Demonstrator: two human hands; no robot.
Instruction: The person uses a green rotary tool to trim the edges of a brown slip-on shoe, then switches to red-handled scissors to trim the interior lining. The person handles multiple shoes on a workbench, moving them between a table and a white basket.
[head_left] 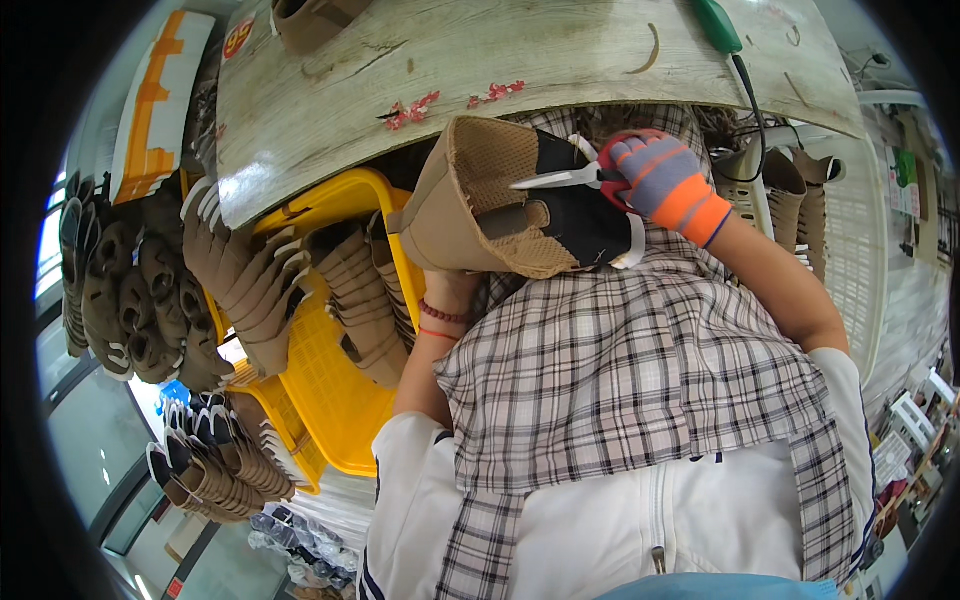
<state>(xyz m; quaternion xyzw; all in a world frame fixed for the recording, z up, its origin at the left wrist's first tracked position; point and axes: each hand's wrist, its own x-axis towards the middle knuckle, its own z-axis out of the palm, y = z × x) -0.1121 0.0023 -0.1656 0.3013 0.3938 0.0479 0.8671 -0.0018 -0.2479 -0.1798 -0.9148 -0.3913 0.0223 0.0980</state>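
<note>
A tan shoe upper (430, 220) with a mesh lining and black fabric inside is held in front of my apron, its opening facing me. My left hand (452, 290) holds it from beneath; the fingers are hidden behind the upper. A grey-and-orange glove covers my right hand (660, 180), whose fingers are closed round the red handles of a pair of scissors (560, 180). One silver blade points left across the opening of the upper, over the black fabric.
A worn, pale work table (560, 60) lies ahead, with a green-handled tool (716, 25) and its cord at the right. Yellow crates (340, 420) with stacked tan uppers (365, 300) stand left. At the right is a white basket (850, 240) holding more uppers.
</note>
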